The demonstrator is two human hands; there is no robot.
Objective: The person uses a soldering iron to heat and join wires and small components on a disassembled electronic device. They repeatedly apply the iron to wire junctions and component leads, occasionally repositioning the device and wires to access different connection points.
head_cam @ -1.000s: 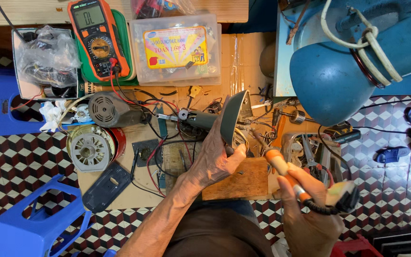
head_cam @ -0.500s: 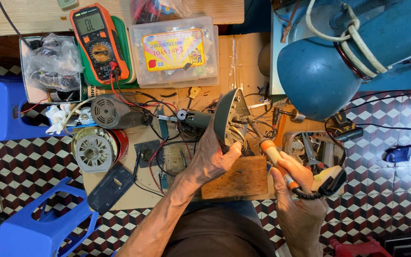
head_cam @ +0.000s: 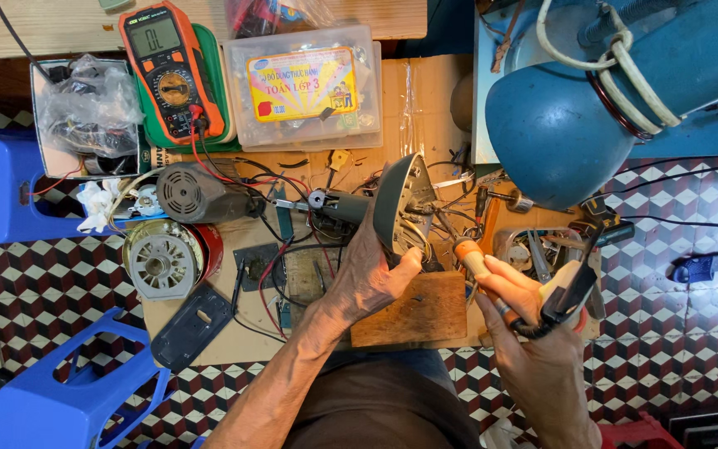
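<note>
Soldering at a cluttered bench (head_cam: 425, 320): a grey dish-shaped housing (head_cam: 398, 204) is clasped upright in the left hand (head_cam: 371, 278); the orange-handled iron (head_cam: 477, 262), gripped by the right hand (head_cam: 533, 333), is best steadied before contact.

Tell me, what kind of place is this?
Probably a small electrical repair bench: a multimeter, bare motors, loose wires, and a soldering iron in the right hand.

soldering iron tip (head_cam: 445, 231): lost among wires inside the grey housing (head_cam: 398, 204); contact point cannot be told.
left hand (head_cam: 371, 278): fingertips hidden behind the housing.
right hand (head_cam: 533, 333): palm side hidden; wrist cut by near edge.
blue stool (head_cam: 60, 391): cut off at near-left edge.
plastic bag (head_cam: 89, 104): contents too blurred to tell.
</note>
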